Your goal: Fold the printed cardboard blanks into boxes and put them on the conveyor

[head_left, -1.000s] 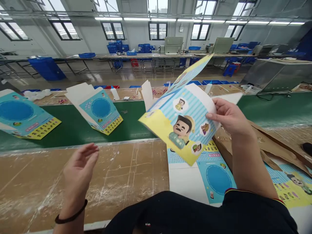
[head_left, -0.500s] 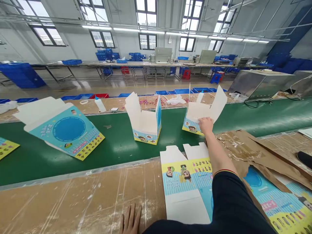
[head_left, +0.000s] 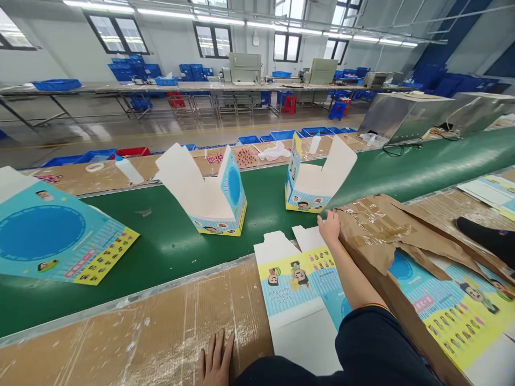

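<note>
My left hand (head_left: 216, 359) lies flat on the tape-covered cardboard ledge (head_left: 161, 321), fingers spread. My right hand (head_left: 330, 228) hovers over the top end of a flat printed carton (head_left: 285, 289); its fingers look loosely bent and hold nothing I can see. Just beyond it, a partly folded box (head_left: 308, 185) stands upright on the green conveyor belt (head_left: 265, 206) with its white flaps raised. Left of that, a second open-topped box (head_left: 215, 201) stands on the belt. Farther left lies a blue and yellow carton (head_left: 52, 230), its white flap extended.
Torn brown wrapping paper (head_left: 374, 225) covers part of a stack of printed cartons (head_left: 446, 316) at right. Glue bottles (head_left: 129, 170) and a white plastic bag (head_left: 274, 152) sit along the far ledge. A metal housing (head_left: 406, 120) spans the belt. Another person's dark sleeve (head_left: 486, 238) enters at right.
My right hand has let go of the right-hand box and drawn back toward the flat carton. The view has turned right, and the boxes on the belt appear farther left. My left hand stays put.
</note>
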The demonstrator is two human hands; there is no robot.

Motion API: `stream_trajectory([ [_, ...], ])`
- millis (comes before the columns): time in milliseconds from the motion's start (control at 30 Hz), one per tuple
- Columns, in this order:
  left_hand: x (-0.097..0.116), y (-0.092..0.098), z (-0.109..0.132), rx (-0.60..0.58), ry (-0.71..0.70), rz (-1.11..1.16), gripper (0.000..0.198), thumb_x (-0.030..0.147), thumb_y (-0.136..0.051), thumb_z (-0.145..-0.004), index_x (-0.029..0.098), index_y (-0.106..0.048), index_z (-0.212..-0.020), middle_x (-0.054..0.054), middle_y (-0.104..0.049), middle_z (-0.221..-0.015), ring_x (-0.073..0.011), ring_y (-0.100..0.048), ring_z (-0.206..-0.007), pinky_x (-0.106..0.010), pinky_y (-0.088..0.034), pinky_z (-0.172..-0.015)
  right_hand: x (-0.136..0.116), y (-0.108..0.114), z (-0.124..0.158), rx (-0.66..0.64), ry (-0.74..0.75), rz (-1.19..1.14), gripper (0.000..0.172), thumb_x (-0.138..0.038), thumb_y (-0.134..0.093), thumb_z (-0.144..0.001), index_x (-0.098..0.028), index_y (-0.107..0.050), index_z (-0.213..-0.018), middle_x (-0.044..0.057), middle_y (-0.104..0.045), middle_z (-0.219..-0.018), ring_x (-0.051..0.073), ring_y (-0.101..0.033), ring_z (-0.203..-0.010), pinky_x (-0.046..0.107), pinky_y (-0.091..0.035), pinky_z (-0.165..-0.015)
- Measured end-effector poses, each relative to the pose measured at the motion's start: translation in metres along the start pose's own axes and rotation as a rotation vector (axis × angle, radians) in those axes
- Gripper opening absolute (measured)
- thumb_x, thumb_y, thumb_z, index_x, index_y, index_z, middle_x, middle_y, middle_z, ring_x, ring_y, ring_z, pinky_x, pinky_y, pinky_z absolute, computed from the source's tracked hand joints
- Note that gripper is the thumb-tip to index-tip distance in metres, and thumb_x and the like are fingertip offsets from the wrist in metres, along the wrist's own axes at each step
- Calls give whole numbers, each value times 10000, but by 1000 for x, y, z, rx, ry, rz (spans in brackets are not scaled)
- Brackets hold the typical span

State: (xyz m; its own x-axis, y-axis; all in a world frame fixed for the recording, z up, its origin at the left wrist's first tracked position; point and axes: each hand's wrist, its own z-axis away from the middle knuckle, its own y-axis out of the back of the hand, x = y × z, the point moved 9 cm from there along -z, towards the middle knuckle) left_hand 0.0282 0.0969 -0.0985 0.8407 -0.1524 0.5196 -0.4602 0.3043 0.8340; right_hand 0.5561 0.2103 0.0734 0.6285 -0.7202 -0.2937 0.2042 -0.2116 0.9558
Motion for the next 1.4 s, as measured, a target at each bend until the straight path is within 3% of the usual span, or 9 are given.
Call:
stream_trajectory([
  [100, 26, 7, -28, -39, -90, 135, 468, 398, -636, -750, 301, -781, -1184, -123, -698, -1354, -382, -594, -1327, -532, -426, -1155, 57, -19, 48, -103, -167, 30, 480, -332, -383, -1034, -57, -567, -1382, 266, -561, -1361, 346, -532, -1288, 420, -434, -1051],
  [233, 76, -9, -65, -325, 60, 502, 505, 464, -635, -730, 171, -742, -1127, -152, -754, -1080, -318, -710, -994, -473, -540, -975, 117, -26, 104, -152, -306, 75, 485, -401, -460, -1008, -74, -629, -1324, 285, -555, -1360, 399, -526, -1291, 487, -437, -1039],
  [433, 144, -28, -71, -627, 366, 914, 412, 306, -747, -677, 169, -703, -1063, -114, -754, -1141, -256, -681, -1082, -343, -504, -901, 138, -17, 121, -172, -395, 74, 481, -368, -437, -1019, -62, -619, -1342, 302, -542, -1388, 402, -496, -1335, 495, -419, -1050],
  [733, 152, -15, -76, -510, 443, 1009, 218, 211, -776, -691, 175, -646, -863, -106, -779, -977, -246, -711, -974, -351, -497, -870, 126, -5, 103, -255, -507, -52, 607, -381, -496, -1006, 21, -491, -1461, 354, -438, -1512, 418, -438, -1425, 507, -349, -1139],
  [900, 170, -1, -79, -371, 356, 1137, 359, 269, -865, -630, 203, -532, -748, -81, -761, -842, -222, -714, -818, -307, -515, -724, 122, 6, 98, -292, -501, -200, 549, -373, -503, -1004, 45, -592, -1350, 356, -551, -1412, 457, -494, -1375, 551, -384, -1117],
  [1033, 184, 42, -79, -322, 192, 1225, 441, 335, -928, -545, 201, -572, -767, -46, -771, -837, -207, -705, -786, -287, -518, -695, 119, 25, 92, -262, -426, -393, 497, -419, -507, -998, 18, -686, -1151, 324, -677, -1232, 430, -647, -1193, 476, -531, -973],
  [1167, 179, 124, -88, -283, -97, 1219, 451, 423, -941, -559, 193, -627, -788, -36, -760, -810, -184, -678, -749, -293, -516, -726, 94, 48, 87, -267, -239, -741, 406, -530, -552, -950, -160, -701, -1026, 155, -769, -1087, 306, -737, -1022, 362, -613, -828],
  [1267, 156, 184, -95, -216, -198, 1125, 406, 412, -930, -585, 194, -631, -753, -25, -730, -767, -177, -654, -739, -288, -500, -725, 47, 70, 91, -327, 9, -1183, 442, -572, -799, -703, -214, -697, -940, 114, -789, -1004, 319, -751, -950, 429, -635, -812],
  [1400, 123, 259, -103, 156, -196, 1028, 420, 451, -900, -588, 212, -623, -794, -24, -710, -799, -204, -655, -805, -323, -511, -789, -16, 112, 118, -248, 286, -1418, 566, -626, -912, -505, -214, -732, -848, 93, -789, -850, 347, -757, -855, 495, -642, -762],
])
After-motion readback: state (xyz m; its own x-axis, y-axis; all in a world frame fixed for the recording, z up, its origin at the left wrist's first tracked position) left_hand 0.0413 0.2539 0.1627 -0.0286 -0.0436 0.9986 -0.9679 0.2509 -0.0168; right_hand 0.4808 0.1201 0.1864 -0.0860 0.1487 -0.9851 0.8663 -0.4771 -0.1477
